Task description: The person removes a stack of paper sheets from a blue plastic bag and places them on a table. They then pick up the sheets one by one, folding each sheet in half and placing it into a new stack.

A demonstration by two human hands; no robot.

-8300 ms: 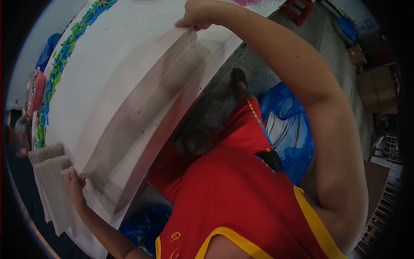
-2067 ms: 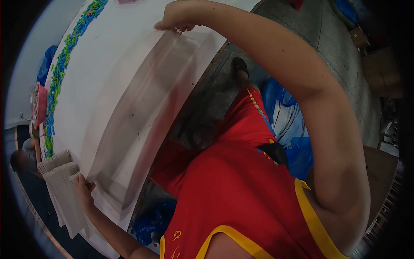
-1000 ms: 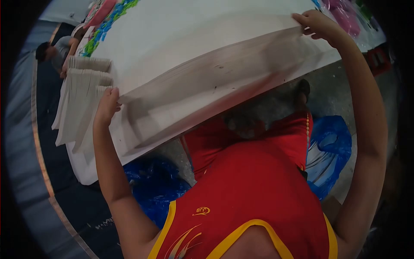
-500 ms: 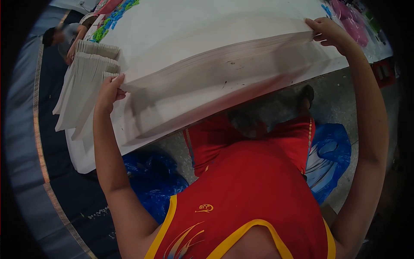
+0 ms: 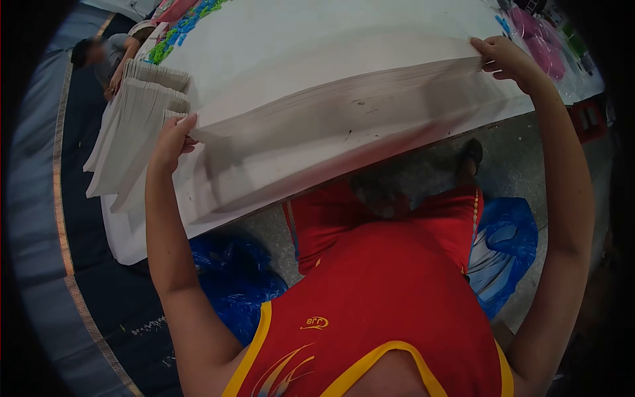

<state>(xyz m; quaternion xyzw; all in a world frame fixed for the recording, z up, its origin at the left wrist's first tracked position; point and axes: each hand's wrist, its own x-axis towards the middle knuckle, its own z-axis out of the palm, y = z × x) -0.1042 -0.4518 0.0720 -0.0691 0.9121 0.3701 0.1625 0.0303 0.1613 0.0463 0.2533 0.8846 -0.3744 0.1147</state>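
A wide stack of thin white sheets (image 5: pixel 337 81) stretches between my hands, its layered near edge slightly bowed and raised above the white table (image 5: pixel 264 182). My left hand (image 5: pixel 174 140) is closed on the stack's left end, thumb on top. At the right end, my right hand (image 5: pixel 508 64) pinches the corner between thumb and fingers. Just beyond my left hand lie several bundles of similar white sheets (image 5: pixel 142 109), fanned and overlapping at the table's left edge.
Green and blue small pieces (image 5: pixel 173 38) lie along the far left side. Pink items in clear plastic (image 5: pixel 539 46) are at the far right. A person (image 5: pixel 109 56) is at the left. Blue plastic bags (image 5: pixel 238 264) and a red crate (image 5: pixel 587 120) are below the table.
The view has shifted slightly, so the table and stack appear a little lower. Both hands keep their hold on the stack's ends.
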